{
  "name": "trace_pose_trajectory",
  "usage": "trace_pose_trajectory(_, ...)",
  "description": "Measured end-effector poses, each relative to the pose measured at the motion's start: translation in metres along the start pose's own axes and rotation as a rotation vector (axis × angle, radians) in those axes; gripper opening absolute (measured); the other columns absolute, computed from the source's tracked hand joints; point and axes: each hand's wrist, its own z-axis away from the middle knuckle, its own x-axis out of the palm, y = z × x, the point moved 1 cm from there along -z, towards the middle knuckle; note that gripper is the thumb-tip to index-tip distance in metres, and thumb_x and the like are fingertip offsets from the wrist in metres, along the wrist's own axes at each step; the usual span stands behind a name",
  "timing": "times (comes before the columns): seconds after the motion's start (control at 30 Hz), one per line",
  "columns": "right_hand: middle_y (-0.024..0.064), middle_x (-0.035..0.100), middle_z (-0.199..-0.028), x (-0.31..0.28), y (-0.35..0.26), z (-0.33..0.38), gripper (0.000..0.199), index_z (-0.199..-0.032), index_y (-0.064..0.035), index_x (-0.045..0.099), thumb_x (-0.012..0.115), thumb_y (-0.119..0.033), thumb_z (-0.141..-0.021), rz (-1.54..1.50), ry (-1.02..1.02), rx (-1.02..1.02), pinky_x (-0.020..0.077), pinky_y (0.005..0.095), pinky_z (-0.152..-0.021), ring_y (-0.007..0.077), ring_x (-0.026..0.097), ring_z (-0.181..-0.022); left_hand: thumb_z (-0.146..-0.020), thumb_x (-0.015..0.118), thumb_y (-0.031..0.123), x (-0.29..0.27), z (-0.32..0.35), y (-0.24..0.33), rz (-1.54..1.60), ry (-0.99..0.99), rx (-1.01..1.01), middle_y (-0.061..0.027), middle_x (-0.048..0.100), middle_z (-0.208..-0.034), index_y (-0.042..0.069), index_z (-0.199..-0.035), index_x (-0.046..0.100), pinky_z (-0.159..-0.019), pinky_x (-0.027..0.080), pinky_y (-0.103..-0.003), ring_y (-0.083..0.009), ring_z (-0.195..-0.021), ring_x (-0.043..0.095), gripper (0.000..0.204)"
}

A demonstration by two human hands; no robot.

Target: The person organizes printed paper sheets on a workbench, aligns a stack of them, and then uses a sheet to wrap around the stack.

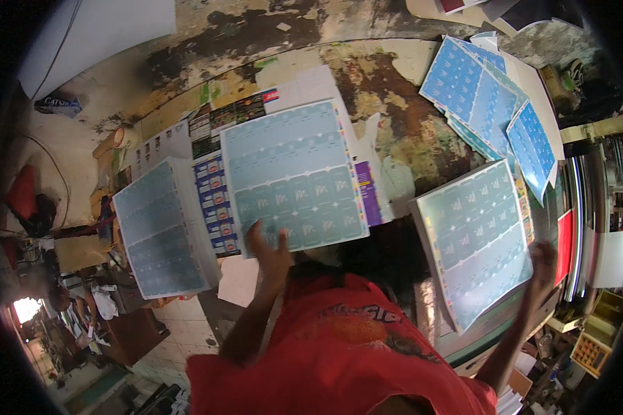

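My left hand (270, 253) rests at the near edge of the middle stack of printed sheets (294, 173), thumb and finger spread apart on the top sheet. The sheets are pale blue and teal, printed with rows of card-like panels. On the right, my right hand (543, 264) is beside the near right edge of another stack of teal printed sheets (472, 235), which lies at a slant. Its fingers are small and blurred, and I cannot tell whether they grip the edge. A third, thick stack of similar sheets (160, 232) sits to the left.
Loose blue printed sheets (474, 93) lie fanned out at the far right. Under the middle stack show a blue printed sheet (216, 200) and a purple one (369, 194). A tape roll (122, 137) is at the far left. Shelved boards (606, 228) stand at the right.
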Motion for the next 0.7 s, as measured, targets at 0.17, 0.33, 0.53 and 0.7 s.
trace_pose_trajectory(0.17, 0.0088, 0.064, -0.095, 0.26, -0.097, 0.116, 0.046, -0.122, 0.002, 0.055, 0.071, -0.029, -0.092, -0.705, -0.598, 0.464, 0.0532, 0.0299, -0.074, 0.0159, 0.063, -0.086, -0.089, 0.073, 0.029, -0.013, 0.076, -0.179, 0.612, 0.123, -0.789, -0.0177, 0.054, -0.115, -0.004, -0.125, 0.045, -0.083, 0.05, -0.039, -0.0254, -0.096, 0.056, 0.056)
trace_pose_trajectory(0.33, 0.0037, 0.062, -0.076, 0.366, -0.081, 0.161, 0.035, -0.107, 0.0027, 0.06, 0.072, -0.026, -0.091, -0.858, -0.433, 0.735, 0.0485, 0.0264, -0.059, 0.0116, 0.059, -0.067, -0.087, 0.073, 0.007, -0.037, 0.058, -0.129, 1.112, 0.103, -0.866, -0.0156, 0.065, -0.103, -0.007, -0.117, 0.054, -0.085, 0.057, -0.034, -0.0235, -0.094, 0.065, 0.038)
trace_pose_trajectory(0.53, 0.0112, 0.066, -0.101, 0.337, -0.13, 0.183, 0.038, -0.113, 0.0089, 0.061, 0.065, -0.024, -0.096, -0.573, -0.158, 0.158, 0.0547, 0.0282, -0.071, 0.0132, 0.063, -0.086, -0.089, 0.072, 0.01, -0.068, 0.049, -0.097, 0.808, 0.058, -0.583, -0.0149, 0.068, -0.097, -0.009, -0.106, 0.064, -0.081, 0.058, -0.03, -0.0194, -0.088, 0.067, 0.026)
trace_pose_trajectory(0.7, 0.0118, 0.066, -0.103, 0.353, -0.115, 0.181, 0.037, -0.113, 0.0084, 0.06, 0.066, -0.023, -0.096, -0.611, -0.15, 0.235, 0.0569, 0.0305, -0.075, 0.0151, 0.064, -0.088, -0.088, 0.074, 0.01, -0.051, 0.042, -0.114, 0.958, 0.131, -0.676, -0.0132, 0.069, -0.09, -0.006, -0.099, 0.065, -0.068, 0.059, -0.027, -0.0172, -0.077, 0.068, 0.021)
